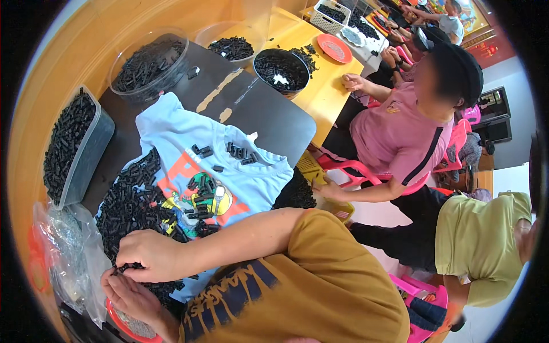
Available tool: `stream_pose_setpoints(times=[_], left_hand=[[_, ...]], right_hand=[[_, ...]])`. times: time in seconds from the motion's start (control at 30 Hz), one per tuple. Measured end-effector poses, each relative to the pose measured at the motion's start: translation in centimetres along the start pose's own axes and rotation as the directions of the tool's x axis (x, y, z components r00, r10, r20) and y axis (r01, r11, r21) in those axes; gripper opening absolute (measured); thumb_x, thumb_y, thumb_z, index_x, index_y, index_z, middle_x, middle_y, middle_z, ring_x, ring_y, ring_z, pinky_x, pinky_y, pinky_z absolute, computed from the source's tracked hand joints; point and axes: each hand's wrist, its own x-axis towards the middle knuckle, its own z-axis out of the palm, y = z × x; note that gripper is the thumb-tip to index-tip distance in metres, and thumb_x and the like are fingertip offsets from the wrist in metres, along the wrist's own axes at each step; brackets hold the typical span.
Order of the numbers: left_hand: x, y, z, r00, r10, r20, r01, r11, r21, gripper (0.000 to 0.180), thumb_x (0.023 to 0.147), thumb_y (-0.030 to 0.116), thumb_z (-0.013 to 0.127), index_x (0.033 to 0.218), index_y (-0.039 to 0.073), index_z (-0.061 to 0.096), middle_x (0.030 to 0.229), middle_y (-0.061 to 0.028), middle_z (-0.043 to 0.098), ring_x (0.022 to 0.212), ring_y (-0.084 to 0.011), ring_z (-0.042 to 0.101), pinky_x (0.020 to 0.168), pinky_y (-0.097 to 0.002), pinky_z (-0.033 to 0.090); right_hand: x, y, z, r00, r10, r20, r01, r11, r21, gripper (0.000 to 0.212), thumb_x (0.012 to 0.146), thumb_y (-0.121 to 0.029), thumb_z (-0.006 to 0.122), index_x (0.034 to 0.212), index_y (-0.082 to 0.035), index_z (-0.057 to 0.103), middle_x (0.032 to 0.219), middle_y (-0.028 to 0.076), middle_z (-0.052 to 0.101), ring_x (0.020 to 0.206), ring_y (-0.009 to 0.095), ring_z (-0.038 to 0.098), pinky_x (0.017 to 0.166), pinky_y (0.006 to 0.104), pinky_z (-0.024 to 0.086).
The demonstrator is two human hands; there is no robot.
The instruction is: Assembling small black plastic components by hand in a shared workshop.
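Brown shirt (343, 286): dark lettering (260, 281). Clear tub (91, 157): black parts (68, 148), heaped. Left hand (134, 298), right hand (151, 256): fingertips pinched on black piece (132, 266).

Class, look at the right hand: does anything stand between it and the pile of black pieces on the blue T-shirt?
Nothing visible does: the pile of black pieces lies uncovered, and the right hand overlaps it in this view.

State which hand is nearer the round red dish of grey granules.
Left: the left hand partly hides the dish from view; the right hand is farther off, past the left.
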Motion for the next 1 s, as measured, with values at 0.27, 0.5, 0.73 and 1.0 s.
stream_pose_setpoints(times=[0.27,0.5,0.73,1.0], left_hand=[[-0.2,-0.4,0.1,0.987,0.1,0.126,-0.104,0.994,0.025,0.02,0.094,0.014,0.045,0.106,-0.002,0.048,0.1,-0.008,0.052,0.088,-0.0139,0.051,0.078,-0.0251,0.043],[-0.4,0.1,0.3,0.973,0.189,0.135,-0.203,0.974,0.104,0.016,0.093,0.011,0.046,0.101,-0.002,0.05,0.095,-0.0066,0.052,0.085,-0.0129,0.05,0.076,-0.0247,0.042],[0.1,0.2,-0.4,0.929,0.296,0.224,-0.361,0.863,0.355,0.009,0.091,0.006,0.05,0.094,-0.002,0.052,0.086,-0.0045,0.052,0.078,-0.0106,0.047,0.07,-0.0228,0.04],[0.4,0.0,0.2,0.921,0.324,0.218,-0.38,0.872,0.309,0.018,0.091,0.004,0.049,0.105,-0.006,0.053,0.096,-0.0095,0.058,0.084,-0.0123,0.054,0.075,-0.0224,0.044]], right_hand=[[0.1,0.1,-0.2,0.997,0.057,0.048,-0.058,0.998,0.012,0.015,0.069,-0.015,0.065,0.078,-0.004,0.06,0.073,0.009,0.056,0.074,0.029,0.055,0.065,0.0396,0.044],[0.0,-0.2,-0.3,0.989,0.104,0.104,-0.106,0.994,0.016,0.016,0.068,-0.015,0.066,0.078,-0.004,0.06,0.075,0.01,0.058,0.075,0.03,0.056,0.065,0.0397,0.044],[-0.1,-0.1,-0.3,0.992,0.082,0.099,-0.081,0.997,-0.017,0.015,0.068,-0.015,0.065,0.076,-0.003,0.06,0.074,0.011,0.057,0.075,0.03,0.056,0.066,0.0398,0.045],[0.4,0.0,-0.9,0.996,0.05,0.068,-0.047,0.998,-0.046,0.014,0.068,-0.014,0.065,0.076,-0.003,0.06,0.072,0.011,0.056,0.074,0.03,0.056,0.065,0.0402,0.045]])
